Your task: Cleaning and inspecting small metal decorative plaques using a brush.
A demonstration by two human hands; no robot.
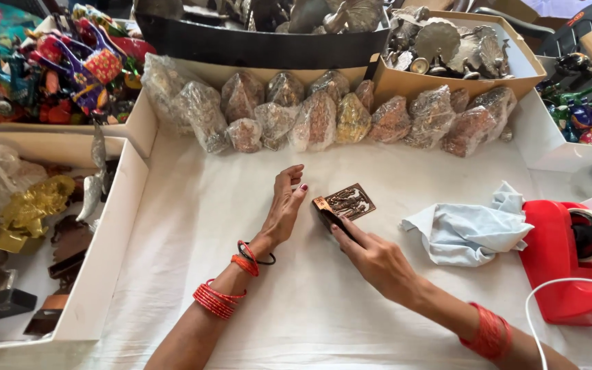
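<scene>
1. Closest in, both forearms come up from the bottom edge with stacks of orange-red bangles on them. Everything sits on a surface [296, 322] covered in white cloth.
2. The right hand [373, 257] is curled around the near-left end of a small copper-coloured relief plaque [348, 203], fingers pinching its dark edge, so it's got hold of it. The plaque lies tilted up a bit, roughly mid-surface.
3. The left hand [284, 205] is just left of the plaque, open and relaxed, fingers loosely together, holding nothing. Can't tell if it touches the plaque's corner.
4. Right of the plaque is a crumpled pale blue cloth [471, 229], and further right again a red tape dispenser [563, 264] with a white cable [549, 291] looping in front.
5. Well to the left of the plaque, a white box [107, 253] holds gold and dark metal figures.
6. Beyond the plaque there's a row of plastic-wrapped figurines [323, 116] lined up along the back.
7. Farthest out behind that row: a tray of brightly painted toys [70, 68] on the left and a cardboard box of silvery metal pieces [447, 48] on the right.
</scene>
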